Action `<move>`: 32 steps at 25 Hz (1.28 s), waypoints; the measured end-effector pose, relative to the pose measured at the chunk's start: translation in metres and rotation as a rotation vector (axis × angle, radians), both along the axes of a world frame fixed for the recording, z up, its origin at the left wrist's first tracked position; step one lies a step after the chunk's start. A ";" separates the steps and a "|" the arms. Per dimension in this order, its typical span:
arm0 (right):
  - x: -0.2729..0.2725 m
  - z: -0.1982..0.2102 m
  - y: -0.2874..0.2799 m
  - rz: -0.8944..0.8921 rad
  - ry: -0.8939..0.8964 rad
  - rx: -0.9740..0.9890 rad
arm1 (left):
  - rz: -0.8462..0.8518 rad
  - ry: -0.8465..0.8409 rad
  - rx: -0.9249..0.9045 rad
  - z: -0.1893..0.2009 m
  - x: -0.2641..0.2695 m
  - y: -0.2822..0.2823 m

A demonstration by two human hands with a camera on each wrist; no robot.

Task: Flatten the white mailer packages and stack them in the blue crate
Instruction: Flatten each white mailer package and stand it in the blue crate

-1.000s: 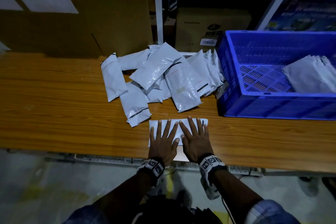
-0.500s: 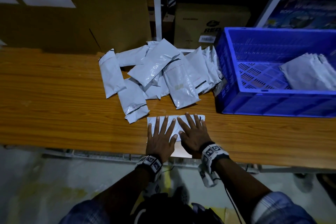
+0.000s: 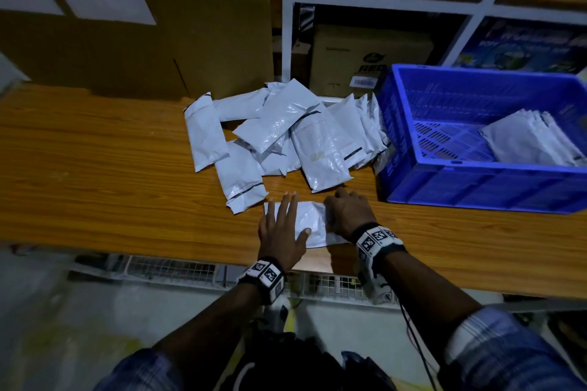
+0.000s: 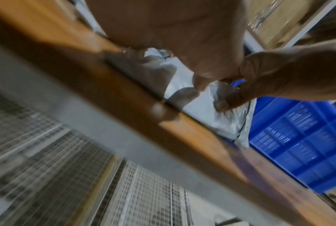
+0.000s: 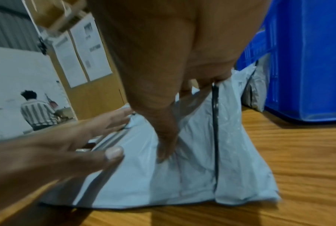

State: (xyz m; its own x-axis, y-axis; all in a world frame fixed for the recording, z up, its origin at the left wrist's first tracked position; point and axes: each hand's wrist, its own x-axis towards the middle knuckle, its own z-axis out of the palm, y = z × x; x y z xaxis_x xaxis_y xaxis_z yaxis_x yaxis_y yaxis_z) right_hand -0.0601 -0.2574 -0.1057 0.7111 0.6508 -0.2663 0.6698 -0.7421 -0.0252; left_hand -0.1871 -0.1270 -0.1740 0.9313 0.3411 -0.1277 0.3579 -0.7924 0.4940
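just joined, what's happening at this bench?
A person is working one white mailer at the near edge of the wooden table. The left hand lies flat on it with fingers spread, while the right hand grips its right end, fingers curled into the plastic. A loose pile of mailers waits behind it. The blue crate to the right already holds a stack of mailers.

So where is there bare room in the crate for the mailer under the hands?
The blue crate has bare slotted floor in its left half, between its left wall and the flattened stack at right. The table is bare left of the loose mailer pile. It is crowded between pile and crate.
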 end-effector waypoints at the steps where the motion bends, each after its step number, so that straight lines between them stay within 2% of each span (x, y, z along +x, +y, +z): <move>1: -0.001 0.003 -0.001 -0.002 -0.005 0.029 | 0.014 0.010 0.023 0.010 0.003 0.003; 5: -0.007 0.013 -0.015 0.010 -0.053 0.160 | -0.065 -0.103 0.346 0.047 0.015 0.017; 7: -0.009 0.018 -0.022 0.038 -0.100 0.199 | -0.136 -0.191 0.409 0.060 0.018 0.022; 9: -0.013 0.018 -0.028 0.053 -0.130 0.249 | -0.176 -0.217 0.377 0.063 0.017 0.020; 11: -0.021 0.008 -0.031 0.024 -0.061 0.296 | -0.207 -0.185 0.319 0.054 0.009 0.014; 13: -0.033 -0.014 -0.034 -0.025 0.076 0.223 | -0.231 -0.112 0.250 0.035 0.002 0.007; 15: -0.043 -0.041 -0.039 -0.048 0.207 0.070 | -0.250 0.011 0.193 0.016 -0.005 0.004; 17: -0.051 -0.060 -0.041 -0.061 0.246 0.037 | -0.259 0.078 0.161 0.005 -0.011 0.004; 19: -0.057 -0.070 -0.040 -0.127 0.243 0.160 | -0.260 0.034 0.146 0.000 -0.014 0.002; 21: -0.065 -0.077 -0.038 -0.181 0.150 0.258 | -0.237 -0.040 0.177 -0.005 -0.013 0.001; 24: -0.072 -0.087 -0.034 -0.203 0.017 0.246 | -0.215 -0.053 0.296 -0.012 -0.005 0.000; 32: -0.065 -0.089 -0.034 -0.173 0.039 0.210 | -0.174 0.049 0.272 -0.037 -0.005 -0.010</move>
State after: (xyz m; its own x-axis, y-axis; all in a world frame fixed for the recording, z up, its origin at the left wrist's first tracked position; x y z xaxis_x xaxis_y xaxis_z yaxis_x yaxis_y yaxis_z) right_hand -0.1254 -0.2912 -0.1946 0.8080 0.5646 -0.1684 0.5292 -0.8211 -0.2138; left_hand -0.1920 -0.1366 -0.2110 0.9737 0.2048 -0.0999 0.2234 -0.9443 0.2415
